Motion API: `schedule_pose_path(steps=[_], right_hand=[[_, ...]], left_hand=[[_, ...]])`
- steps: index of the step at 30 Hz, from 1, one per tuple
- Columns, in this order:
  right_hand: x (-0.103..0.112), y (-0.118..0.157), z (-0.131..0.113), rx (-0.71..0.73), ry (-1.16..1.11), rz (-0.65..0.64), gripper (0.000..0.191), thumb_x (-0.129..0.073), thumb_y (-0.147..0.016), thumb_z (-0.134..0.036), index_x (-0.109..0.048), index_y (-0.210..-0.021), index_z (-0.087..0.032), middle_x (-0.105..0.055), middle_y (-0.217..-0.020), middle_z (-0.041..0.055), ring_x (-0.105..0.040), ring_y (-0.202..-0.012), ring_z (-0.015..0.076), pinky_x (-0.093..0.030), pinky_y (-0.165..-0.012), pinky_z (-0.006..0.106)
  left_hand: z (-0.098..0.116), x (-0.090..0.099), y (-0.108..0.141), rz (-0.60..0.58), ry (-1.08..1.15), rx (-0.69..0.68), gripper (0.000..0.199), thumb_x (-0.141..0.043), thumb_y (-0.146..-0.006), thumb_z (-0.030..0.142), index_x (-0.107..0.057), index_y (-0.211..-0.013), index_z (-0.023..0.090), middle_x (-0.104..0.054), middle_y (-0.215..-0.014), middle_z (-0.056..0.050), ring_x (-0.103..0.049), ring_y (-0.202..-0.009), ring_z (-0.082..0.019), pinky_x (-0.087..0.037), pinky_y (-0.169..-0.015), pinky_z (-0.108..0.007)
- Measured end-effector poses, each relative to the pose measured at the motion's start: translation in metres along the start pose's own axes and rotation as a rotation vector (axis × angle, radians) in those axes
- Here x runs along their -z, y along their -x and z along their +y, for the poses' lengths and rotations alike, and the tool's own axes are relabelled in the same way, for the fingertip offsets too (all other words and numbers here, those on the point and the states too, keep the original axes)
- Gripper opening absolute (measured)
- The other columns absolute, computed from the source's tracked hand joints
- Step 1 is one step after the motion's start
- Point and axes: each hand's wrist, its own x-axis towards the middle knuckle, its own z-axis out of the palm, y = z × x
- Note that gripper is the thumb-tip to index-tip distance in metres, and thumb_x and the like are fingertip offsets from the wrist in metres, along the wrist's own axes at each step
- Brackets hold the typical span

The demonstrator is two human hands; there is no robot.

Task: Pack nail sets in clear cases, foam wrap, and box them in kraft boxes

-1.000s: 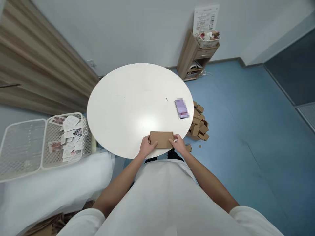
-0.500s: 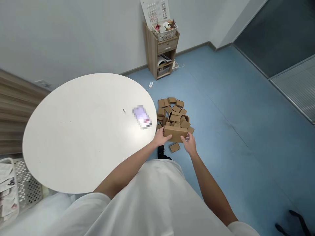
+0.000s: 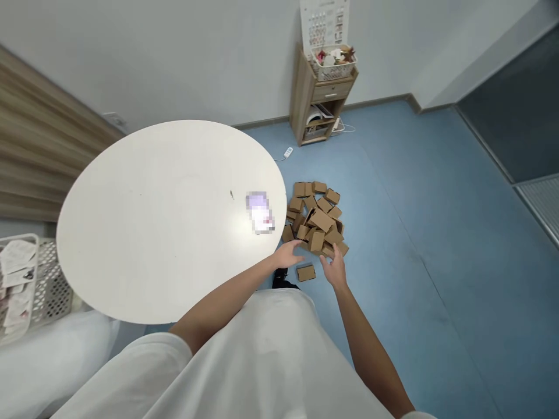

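Note:
My left hand (image 3: 288, 255) is open, thumb and fingers spread, at the near left side of a heap of brown cardboard boxes (image 3: 322, 220) on the blue floor. Facing it from the right, my right hand (image 3: 334, 267) is open too, its fingertips by the near right boxes of the heap. Neither hand holds anything. A single small box (image 3: 306, 272) lies apart on the floor, between and just below my hands. Several boxes rest tilted on one another; an open carton under them is partly hidden.
A white oval table (image 3: 166, 221) fills the left, with a blurred phone-like object (image 3: 260, 212) near its right edge. A wooden cabinet (image 3: 301, 96) holding a basket (image 3: 334, 71) stands at the wall. A white perforated basket (image 3: 55, 279) is far left.
The long box that I held between both hands is out of them, and both hands are open. A box now lies on top of the heap. The camera view has turned and shifted.

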Motion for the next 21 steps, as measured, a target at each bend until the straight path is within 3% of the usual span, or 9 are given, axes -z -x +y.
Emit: schedule_pose_path(steps=[4,7,11,16,21], right_hand=[[-0.027,-0.004,-0.047,0.092,0.042,-0.119,0.067,-0.042,-0.078,-0.045,-0.022,-0.138,-0.020,-0.040,-0.131,0.0131,-0.058,-0.090,0.0218,-0.046,-0.076,0.035],[-0.054,-0.008,-0.091,0.214,0.132,-0.236,0.061,-0.042,-0.079,-0.042,-0.029,-0.135,-0.021,-0.058,-0.102,0.0086,-0.057,-0.077,0.0197,-0.045,-0.070,0.033],[-0.099,-0.016,-0.146,0.329,0.250,-0.346,0.057,-0.046,-0.079,-0.042,-0.037,-0.131,-0.022,-0.058,-0.071,0.0033,-0.055,-0.073,0.0211,-0.041,-0.067,0.031],[-0.146,-0.030,-0.190,0.232,0.404,-0.264,0.061,-0.045,-0.079,-0.048,-0.032,-0.133,-0.024,-0.061,-0.081,0.0088,-0.056,-0.079,0.0262,-0.039,-0.067,0.036],[-0.160,-0.028,-0.204,0.160,0.509,-0.183,0.065,-0.042,-0.080,-0.048,-0.028,-0.134,-0.017,-0.061,-0.087,0.0136,-0.056,-0.086,0.0305,-0.039,-0.069,0.040]], left_hand=[[-0.040,0.028,0.044,0.069,0.077,0.125,0.058,-0.066,-0.064,0.038,-0.050,-0.117,0.020,-0.057,-0.118,-0.011,-0.057,-0.102,-0.025,-0.046,-0.086,-0.037],[-0.065,0.054,0.080,0.180,0.082,0.183,0.053,-0.062,-0.068,0.038,-0.050,-0.116,0.017,-0.058,-0.113,-0.012,-0.060,-0.094,-0.022,-0.047,-0.084,-0.034],[-0.100,0.089,0.131,0.328,0.113,0.224,0.047,-0.057,-0.073,0.039,-0.051,-0.113,0.017,-0.058,-0.110,-0.011,-0.060,-0.090,-0.019,-0.047,-0.083,-0.033],[-0.145,0.121,0.191,0.445,0.177,0.253,0.042,-0.054,-0.075,0.039,-0.052,-0.111,0.018,-0.059,-0.106,-0.009,-0.059,-0.087,-0.017,-0.047,-0.081,-0.031],[-0.175,0.146,0.235,0.480,0.224,0.302,0.042,-0.053,-0.075,0.039,-0.052,-0.111,0.018,-0.059,-0.103,-0.008,-0.059,-0.084,-0.017,-0.048,-0.079,-0.032]])
